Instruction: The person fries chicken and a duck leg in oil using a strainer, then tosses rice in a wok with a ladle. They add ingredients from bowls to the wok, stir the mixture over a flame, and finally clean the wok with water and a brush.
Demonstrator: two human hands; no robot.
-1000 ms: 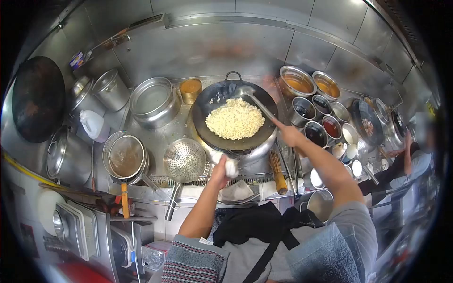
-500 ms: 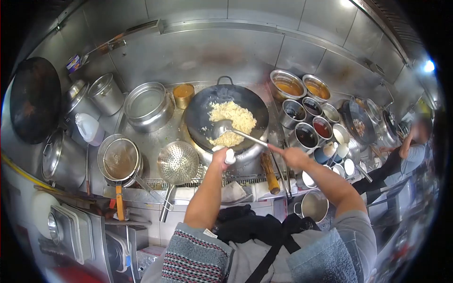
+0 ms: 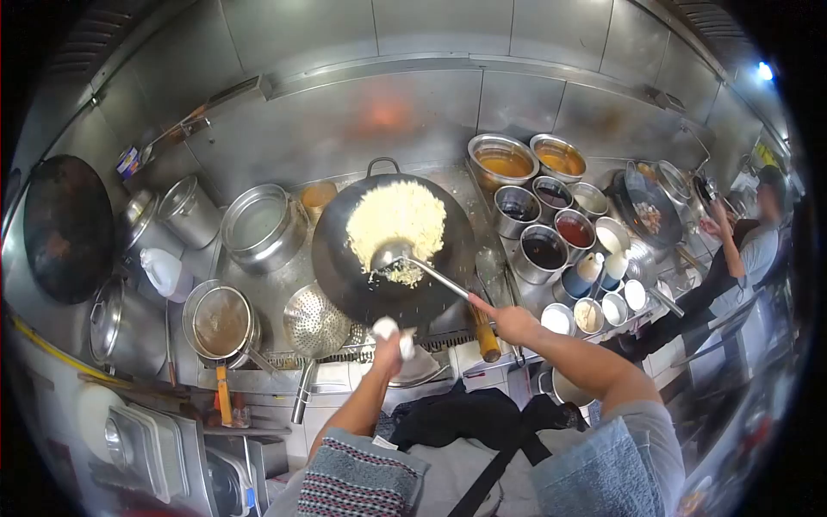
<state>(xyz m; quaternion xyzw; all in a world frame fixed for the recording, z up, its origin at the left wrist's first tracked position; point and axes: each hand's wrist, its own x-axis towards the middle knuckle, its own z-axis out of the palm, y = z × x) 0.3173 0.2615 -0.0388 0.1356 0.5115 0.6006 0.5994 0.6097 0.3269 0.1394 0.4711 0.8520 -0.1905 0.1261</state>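
Observation:
My left hand point(image 3: 389, 355) is closed around a folded white cloth point(image 3: 385, 327) at the near rim of a black wok point(image 3: 340, 280). The rim under the cloth is hidden. My right hand point(image 3: 517, 327) grips the handle of a long steel ladle point(image 3: 444, 280), whose bowl sits in the wok at the near edge of the food. Pale yellow fried rice point(image 3: 396, 211) is spread over the middle and far side of the wok, with a few loose grains nearer me. The wok leans toward me.
Left of the wok stand a steel pot point(image 3: 258, 226), a perforated skimmer point(image 3: 317, 320) and a fine strainer point(image 3: 220, 320). On the right are several sauce pots point(image 3: 541, 254) and two bowls of orange liquid point(image 3: 504, 162). A bamboo brush point(image 3: 487, 343) lies close by. Another person point(image 3: 748, 250) stands far right.
The wok has tilted and shifted, and the rice has slid into a broader mass toward the far side. Both hands stay on the cloth and ladle. An orange glow now shows on the back wall.

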